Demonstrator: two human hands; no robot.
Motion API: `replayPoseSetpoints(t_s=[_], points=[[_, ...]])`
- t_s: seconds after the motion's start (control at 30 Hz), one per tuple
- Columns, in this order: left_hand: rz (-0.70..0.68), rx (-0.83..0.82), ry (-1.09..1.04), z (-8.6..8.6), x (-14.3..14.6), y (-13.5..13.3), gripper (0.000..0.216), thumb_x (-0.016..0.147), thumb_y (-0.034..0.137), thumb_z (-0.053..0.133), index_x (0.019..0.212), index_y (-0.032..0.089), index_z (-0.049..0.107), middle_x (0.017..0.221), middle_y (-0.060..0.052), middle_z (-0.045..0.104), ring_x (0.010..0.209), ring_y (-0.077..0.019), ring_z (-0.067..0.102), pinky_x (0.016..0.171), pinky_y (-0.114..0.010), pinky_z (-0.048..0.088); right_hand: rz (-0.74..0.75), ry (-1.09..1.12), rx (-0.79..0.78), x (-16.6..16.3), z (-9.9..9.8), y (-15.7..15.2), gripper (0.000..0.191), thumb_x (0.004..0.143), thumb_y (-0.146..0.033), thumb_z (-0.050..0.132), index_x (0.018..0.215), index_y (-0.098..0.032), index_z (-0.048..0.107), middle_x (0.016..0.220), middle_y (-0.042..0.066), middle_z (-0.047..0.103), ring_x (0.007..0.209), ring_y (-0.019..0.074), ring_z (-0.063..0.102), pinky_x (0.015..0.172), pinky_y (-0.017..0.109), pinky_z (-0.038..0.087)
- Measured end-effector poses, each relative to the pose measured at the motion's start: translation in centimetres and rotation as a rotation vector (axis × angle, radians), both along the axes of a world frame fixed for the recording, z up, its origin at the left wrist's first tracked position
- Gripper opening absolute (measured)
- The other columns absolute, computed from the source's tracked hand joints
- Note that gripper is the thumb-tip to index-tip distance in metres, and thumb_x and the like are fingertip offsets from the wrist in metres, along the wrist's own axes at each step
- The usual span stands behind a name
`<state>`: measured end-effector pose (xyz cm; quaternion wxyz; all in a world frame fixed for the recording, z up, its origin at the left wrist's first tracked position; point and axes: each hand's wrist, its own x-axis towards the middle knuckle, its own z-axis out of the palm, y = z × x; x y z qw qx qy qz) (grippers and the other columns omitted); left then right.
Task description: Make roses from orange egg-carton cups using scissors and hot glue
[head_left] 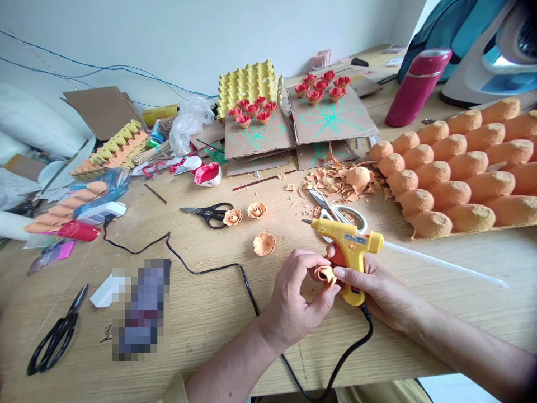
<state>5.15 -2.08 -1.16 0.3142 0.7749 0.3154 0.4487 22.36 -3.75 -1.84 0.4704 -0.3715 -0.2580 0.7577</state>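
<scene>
Between the thumb and fingers of my left hand (293, 299) is a small orange flower (325, 273) shaped from egg-carton pulp. My right hand (388, 291) is wrapped round the handle of a yellow glue gun (350, 243), and its thumb touches the flower's edge. The gun's nozzle points left, and a white glue stick (444, 263) juts out behind it. Just beyond my left hand lies an open orange flower cup (264, 244). Two more orange flowers, one (257, 210) and another (232, 217), sit further back by black-handled scissors (210, 214).
Orange egg trays (457, 168) fill the right side. White-handled scissors (344, 217) lie by pulp scraps (335, 182). Red flowers (321, 85) stand on cardboard (331, 120) at the back, near a pink bottle (419, 87). The gun's black cord (201, 272) crosses the table; large scissors (59, 333) lie left.
</scene>
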Motion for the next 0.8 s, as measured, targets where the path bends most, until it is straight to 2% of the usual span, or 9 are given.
replayPoseSetpoints(t_s=[0.33,0.6,0.8], points=[[0.018,0.0,0.01,-0.18,0.0,-0.05,0.023,0.087,0.017,0.068,0.107,0.02,0.056,0.097,-0.005,0.063,0.088,-0.0173,0.062,0.081,-0.032,0.052,-0.009,0.003,-0.024,-0.2,0.52,0.24,0.043,0.065,-0.038,0.093,0.093,-0.02,0.065,0.073,-0.002,0.064,0.062,0.0087,0.052,0.056,0.018,0.041],[0.027,0.034,0.057,0.22,-0.05,0.24,0.015,0.089,0.019,0.066,0.101,0.022,0.058,0.093,-0.005,0.064,0.086,-0.0185,0.063,0.08,-0.034,0.054,-0.028,-0.007,-0.033,-0.14,0.15,0.12,0.044,0.065,-0.036,0.093,0.096,-0.021,0.066,0.077,-0.001,0.066,0.07,0.0126,0.056,0.061,0.021,0.045],[0.022,0.045,0.065,-0.05,-0.18,0.39,0.016,0.088,0.021,0.067,0.102,0.023,0.059,0.092,-0.004,0.065,0.087,-0.0196,0.064,0.081,-0.036,0.055,-0.032,-0.013,-0.034,-0.12,-0.03,0.08,0.042,0.065,-0.036,0.093,0.095,-0.021,0.067,0.076,-0.001,0.065,0.068,0.0127,0.056,0.061,0.022,0.045]])
